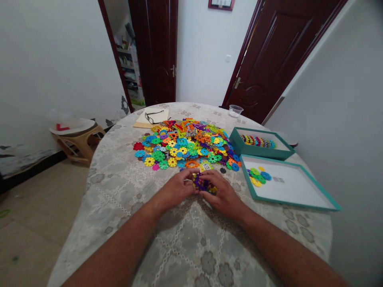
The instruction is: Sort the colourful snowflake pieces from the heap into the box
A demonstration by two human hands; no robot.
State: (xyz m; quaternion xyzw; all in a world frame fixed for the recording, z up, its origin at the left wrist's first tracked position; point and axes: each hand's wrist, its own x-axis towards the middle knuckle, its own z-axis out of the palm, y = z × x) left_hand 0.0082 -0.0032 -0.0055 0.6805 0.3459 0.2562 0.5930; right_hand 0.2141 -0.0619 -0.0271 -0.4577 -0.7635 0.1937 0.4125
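Between my hands is a small cluster of purple and yellow interlocking disc pieces [201, 183], partly covered by my fingers. My left hand [182, 187] has its fingers curled around the left side of the cluster. From the right, my right hand [220, 191] grips the same cluster with thumb and fingers. Just beyond my hands spreads a large heap of colourful plastic flower-shaped discs [182, 143]. A yellow piece with a window grid [206, 166] lies at the heap's near edge, right above my fingertips.
On the right stand a teal box [260, 153] holding a row of discs [259, 141] and a teal-rimmed lid [295, 204] with several loose discs [257, 176]. Black glasses [151, 118] rest on a pad [143, 124] at the back left. A clear plastic cup [235, 111] sits at the far edge.
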